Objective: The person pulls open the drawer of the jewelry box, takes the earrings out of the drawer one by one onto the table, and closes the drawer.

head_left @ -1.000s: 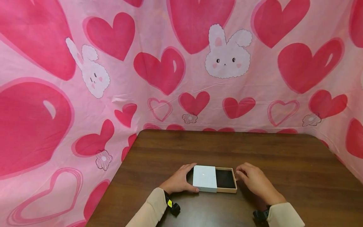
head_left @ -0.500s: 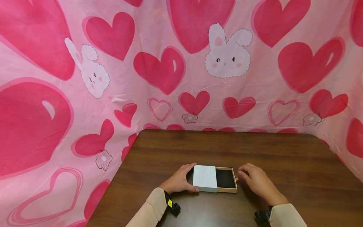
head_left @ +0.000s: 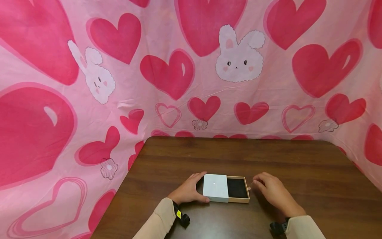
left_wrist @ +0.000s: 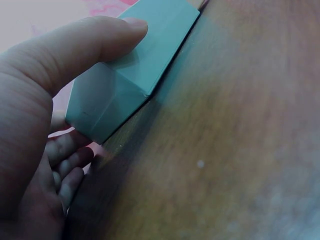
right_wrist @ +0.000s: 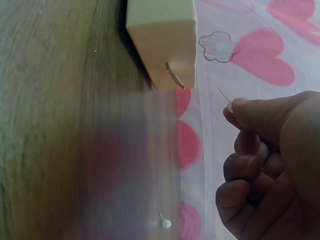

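A white sliding box [head_left: 215, 188] lies on the table, its tan inner drawer [head_left: 238, 200] pulled partly out to the right. Black lining [head_left: 237, 188] shows inside the drawer, and a small ribbon tab [right_wrist: 175, 76] sticks out of its end. My left hand [head_left: 188, 190] grips the sleeve from the left, thumb on the near side, other fingers toward the far side. Right of the drawer and apart from it, my right hand [head_left: 274, 193] pinches a pearl stud earring [right_wrist: 230, 106] between thumb and forefinger, its thin post pointing out. The other right fingers are curled.
A second, similar pearl stud [right_wrist: 166, 223] lies on the brown wooden table [head_left: 185, 152] in the right wrist view. Pink cloth [head_left: 203, 89] printed with hearts and rabbits hangs behind the table and along its sides.
My right hand has drifted slightly right, away from the drawer's end, and the ribbon tab now shows apart from its fingers. The left hand and box have stayed put.
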Demonstrator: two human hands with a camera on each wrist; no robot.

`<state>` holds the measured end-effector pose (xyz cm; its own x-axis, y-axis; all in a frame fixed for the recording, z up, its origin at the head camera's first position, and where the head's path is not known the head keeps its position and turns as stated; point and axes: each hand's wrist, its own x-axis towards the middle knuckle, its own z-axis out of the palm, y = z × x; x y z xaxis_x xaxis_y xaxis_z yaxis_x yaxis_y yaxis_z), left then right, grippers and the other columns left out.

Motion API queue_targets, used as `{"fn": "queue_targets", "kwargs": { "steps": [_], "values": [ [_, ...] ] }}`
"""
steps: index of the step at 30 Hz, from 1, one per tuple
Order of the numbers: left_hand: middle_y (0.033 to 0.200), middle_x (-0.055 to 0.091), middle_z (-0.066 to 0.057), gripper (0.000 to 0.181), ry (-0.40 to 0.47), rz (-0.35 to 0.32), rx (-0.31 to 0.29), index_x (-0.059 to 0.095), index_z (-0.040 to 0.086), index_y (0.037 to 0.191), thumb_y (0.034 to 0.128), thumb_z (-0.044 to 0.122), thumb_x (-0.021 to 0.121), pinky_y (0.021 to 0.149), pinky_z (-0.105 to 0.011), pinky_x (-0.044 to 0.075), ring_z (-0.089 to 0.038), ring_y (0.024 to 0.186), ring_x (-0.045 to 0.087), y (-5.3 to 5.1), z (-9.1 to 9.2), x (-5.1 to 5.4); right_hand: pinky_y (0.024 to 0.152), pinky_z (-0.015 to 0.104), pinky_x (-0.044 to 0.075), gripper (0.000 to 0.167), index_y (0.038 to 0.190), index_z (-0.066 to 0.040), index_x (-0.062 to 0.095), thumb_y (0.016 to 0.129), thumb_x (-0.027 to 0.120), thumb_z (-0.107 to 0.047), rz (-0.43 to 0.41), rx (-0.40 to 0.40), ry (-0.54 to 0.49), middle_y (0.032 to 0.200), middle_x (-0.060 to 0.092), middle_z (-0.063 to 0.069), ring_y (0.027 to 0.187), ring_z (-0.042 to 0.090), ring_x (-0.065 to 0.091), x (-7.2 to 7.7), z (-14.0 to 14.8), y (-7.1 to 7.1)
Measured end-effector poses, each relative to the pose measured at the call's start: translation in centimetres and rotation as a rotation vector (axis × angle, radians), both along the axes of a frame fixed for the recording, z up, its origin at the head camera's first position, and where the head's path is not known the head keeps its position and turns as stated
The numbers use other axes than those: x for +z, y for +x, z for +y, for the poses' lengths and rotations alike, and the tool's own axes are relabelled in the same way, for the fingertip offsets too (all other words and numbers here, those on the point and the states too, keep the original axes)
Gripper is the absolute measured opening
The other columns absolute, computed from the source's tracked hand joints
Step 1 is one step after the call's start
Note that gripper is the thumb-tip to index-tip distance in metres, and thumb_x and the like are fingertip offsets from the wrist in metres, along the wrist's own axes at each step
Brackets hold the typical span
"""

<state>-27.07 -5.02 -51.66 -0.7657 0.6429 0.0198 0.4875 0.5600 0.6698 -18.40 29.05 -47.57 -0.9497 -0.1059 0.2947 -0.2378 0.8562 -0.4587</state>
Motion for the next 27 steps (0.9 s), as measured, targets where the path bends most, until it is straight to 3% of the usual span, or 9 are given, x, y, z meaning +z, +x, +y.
{"fn": "queue_targets", "kwargs": {
  "steps": [10, 27],
  "values": [
    [0.150, 0.037, 0.002, 0.108, 0.001, -0.006, -0.001, 0.030, 0.024, 0.154, 0.0655, 0.060, 0.082, 0.105, -0.047, 0.035, -0.017, 0.135, 0.034, 0.0, -0.1, -0.1, 0.074, 0.042, 0.049, 0.006, 0.097, -0.011, 0.069, 0.092, 0.067, -0.011, -0.054, -0.020, -0.008, 0.088, 0.057, -0.006, 0.079, 0.015, 0.055, 0.1, 0.6, 0.1],
    [0.149, 0.038, 0.003, 0.109, -0.002, -0.011, 0.006, 0.030, 0.023, 0.153, 0.0653, 0.060, 0.082, 0.105, -0.047, 0.034, -0.016, 0.134, 0.035, 0.0, 0.0, -0.1, 0.075, 0.045, 0.049, 0.004, 0.095, -0.010, 0.069, 0.092, 0.067, -0.010, -0.035, -0.037, -0.005, 0.089, 0.059, -0.004, 0.083, 0.018, 0.057, -0.3, 1.8, 0.1]
  ]
}}
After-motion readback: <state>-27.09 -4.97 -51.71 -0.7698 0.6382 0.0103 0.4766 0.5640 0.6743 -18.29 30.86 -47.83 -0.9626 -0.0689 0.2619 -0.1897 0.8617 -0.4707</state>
